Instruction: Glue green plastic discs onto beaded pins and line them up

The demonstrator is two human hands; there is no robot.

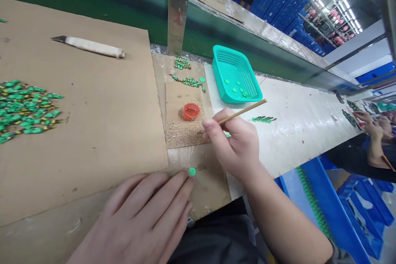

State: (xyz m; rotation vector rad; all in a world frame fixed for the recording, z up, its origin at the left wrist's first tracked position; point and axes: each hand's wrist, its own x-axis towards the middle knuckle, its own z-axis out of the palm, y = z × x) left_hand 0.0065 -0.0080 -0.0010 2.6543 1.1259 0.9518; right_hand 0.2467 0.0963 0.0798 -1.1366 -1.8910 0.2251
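Observation:
My right hand [232, 144] pinches a thin wooden stick [244, 111]; the stick's lower end points down at a small cardboard piece [182, 138] strewn with tiny brown grains. On that cardboard stands a small red cup [191, 111], just beyond my right fingertips. My left hand [148, 210] lies at the front edge, its fingers together, and the fingertips touch a round green disc [192, 171]. Whether the left fingers pinch the disc or only rest against it is partly hidden. Small green and yellow pieces [190, 82] lie behind the cup.
A turquoise basket [219, 76] holds several green discs. A row of green pieces [264, 119] lies right of my hand. On the left cardboard [123, 90] are a knife [93, 46] and a green heap [27, 109]. A metal post [178, 12] stands behind. Another person's hands [374, 126] are far right.

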